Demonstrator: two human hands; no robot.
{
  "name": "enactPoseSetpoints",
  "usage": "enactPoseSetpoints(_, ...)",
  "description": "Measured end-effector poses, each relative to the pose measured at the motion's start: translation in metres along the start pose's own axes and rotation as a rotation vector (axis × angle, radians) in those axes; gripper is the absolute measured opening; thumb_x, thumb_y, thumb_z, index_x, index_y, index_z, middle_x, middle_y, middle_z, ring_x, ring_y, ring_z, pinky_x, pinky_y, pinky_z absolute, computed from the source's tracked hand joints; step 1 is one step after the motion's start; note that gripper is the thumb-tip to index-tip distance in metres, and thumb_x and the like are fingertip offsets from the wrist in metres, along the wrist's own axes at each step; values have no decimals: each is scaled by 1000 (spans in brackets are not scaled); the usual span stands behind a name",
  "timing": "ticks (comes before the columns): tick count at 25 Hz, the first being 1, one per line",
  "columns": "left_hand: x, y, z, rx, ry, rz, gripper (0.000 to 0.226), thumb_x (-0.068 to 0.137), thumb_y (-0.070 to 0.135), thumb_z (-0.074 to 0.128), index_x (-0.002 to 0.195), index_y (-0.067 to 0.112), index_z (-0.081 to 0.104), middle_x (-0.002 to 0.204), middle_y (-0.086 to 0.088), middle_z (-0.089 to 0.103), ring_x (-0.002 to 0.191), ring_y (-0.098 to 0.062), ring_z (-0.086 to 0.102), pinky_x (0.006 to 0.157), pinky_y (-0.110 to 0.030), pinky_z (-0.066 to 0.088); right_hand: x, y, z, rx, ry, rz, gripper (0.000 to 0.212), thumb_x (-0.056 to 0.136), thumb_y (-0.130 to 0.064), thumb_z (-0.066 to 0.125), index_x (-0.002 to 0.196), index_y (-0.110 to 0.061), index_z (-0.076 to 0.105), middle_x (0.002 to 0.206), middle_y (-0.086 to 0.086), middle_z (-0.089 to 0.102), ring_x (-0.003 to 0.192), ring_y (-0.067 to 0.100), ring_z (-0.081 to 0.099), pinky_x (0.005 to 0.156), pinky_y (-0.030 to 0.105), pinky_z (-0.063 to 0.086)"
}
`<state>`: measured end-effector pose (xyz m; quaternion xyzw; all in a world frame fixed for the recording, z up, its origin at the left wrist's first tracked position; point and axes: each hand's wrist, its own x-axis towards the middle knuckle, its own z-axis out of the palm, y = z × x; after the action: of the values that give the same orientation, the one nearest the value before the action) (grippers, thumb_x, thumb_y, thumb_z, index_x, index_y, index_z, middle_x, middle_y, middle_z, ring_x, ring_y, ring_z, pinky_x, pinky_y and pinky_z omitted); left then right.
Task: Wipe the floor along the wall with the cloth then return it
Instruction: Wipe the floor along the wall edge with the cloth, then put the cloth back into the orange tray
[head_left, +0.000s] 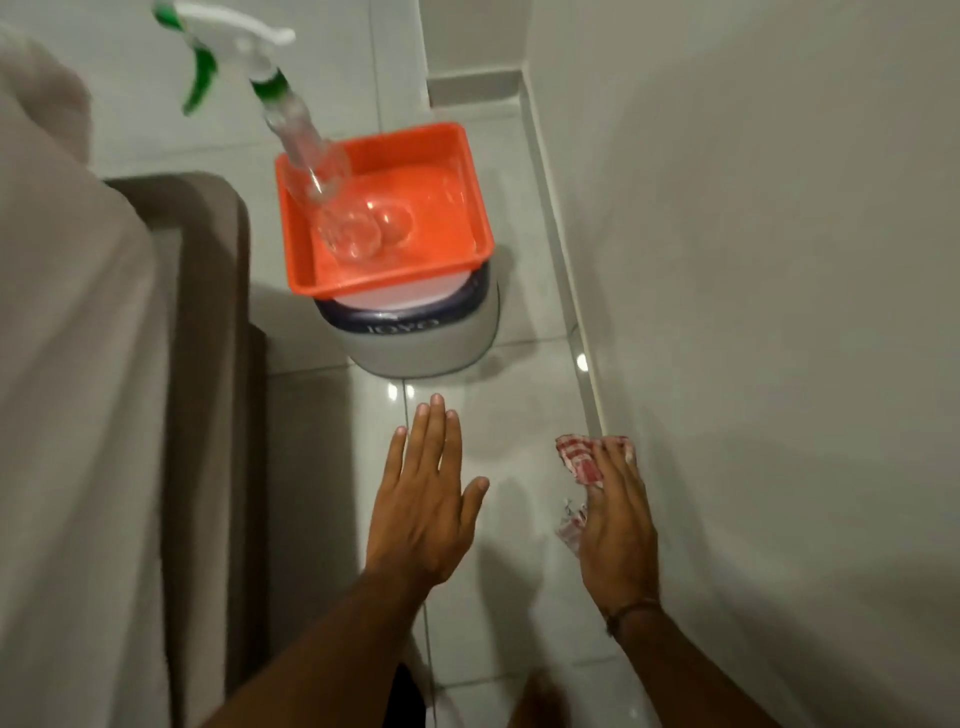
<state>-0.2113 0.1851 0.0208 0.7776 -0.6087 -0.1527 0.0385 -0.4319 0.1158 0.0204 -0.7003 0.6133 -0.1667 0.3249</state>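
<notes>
Pressing cloth (582, 460) under right hand (615, 525) beside wall (779, 312); left hand (423, 499) flat.

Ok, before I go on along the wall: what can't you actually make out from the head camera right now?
Head view, the only one:
- Red-checked cloth: mostly hidden under the right hand; its size and folds are unclear.
- Floor strip at the skirting: glare hides whether it is wet or dirty.
- Spray bottle in the orange tray: clear and blurred; liquid level unreadable.
- Grey stool: label too blurred to read.
- Left hand: floor contact uncertain.
</notes>
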Motion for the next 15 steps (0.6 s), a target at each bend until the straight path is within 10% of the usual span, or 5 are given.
enactPoseSetpoints(3,58,-10,-41,-12,74,-3,77,113,55,21,173,11,0,183,-13,-5,171,-29,-5,138,-50,3,64,-60,-4,-20,-3,-32,99,73,-8,91,157,-10,38,167,8,33,157,21,19,123,49,35)
enactPoseSetpoints(10,185,-75,-51,-14,107,-46,78,114,50,29,174,3,11,183,-18,3,171,-33,5,138,-56,11,226,-177,44,49,2,-130,68,102,-42,51,160,-12,31,169,8,30,159,25,17,126,54,27)
enactPoseSetpoints(15,221,-111,-29,-60,18,-86,77,114,52,28,174,5,13,182,-12,-1,171,-28,2,138,-55,10,316,-220,109,-90,-22,-217,65,102,-22,59,158,-7,32,167,15,31,158,33,19,128,53,18)
